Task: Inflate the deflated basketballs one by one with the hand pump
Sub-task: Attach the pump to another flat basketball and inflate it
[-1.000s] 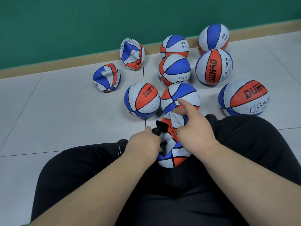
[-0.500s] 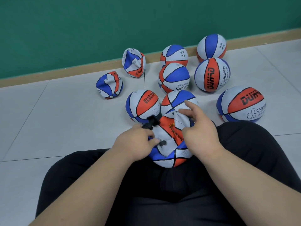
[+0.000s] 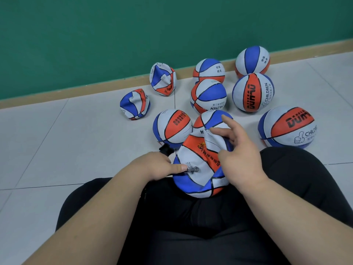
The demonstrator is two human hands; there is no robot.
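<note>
A half-collapsed red, white and blue basketball (image 3: 200,167) sits between my knees in the head view. My left hand (image 3: 152,166) grips the black hand pump (image 3: 165,150); only the pump's end shows beyond my knuckles. The pump's metal needle (image 3: 192,170) lies at the ball's valve, next to my left fingertips. My right hand (image 3: 236,155) holds the ball's folded upper skin, thumb and lower fingers pinching it, index finger raised. Two more deflated balls lie behind on the left: one crumpled ball (image 3: 134,107) and another (image 3: 163,81) near the wall.
Several round, inflated balls stand on the grey tiled floor beyond my knees, the nearest (image 3: 172,127) just behind the pump and a large one (image 3: 286,127) at the right. A green wall with a tan skirting board (image 3: 76,90) runs across the back. My black-trousered legs (image 3: 191,226) fill the foreground.
My left hand with the pump slid left and down, bringing the needle to the valve. The ball turned so its orange panel faces up, and my right hand shifted over its folded top.
</note>
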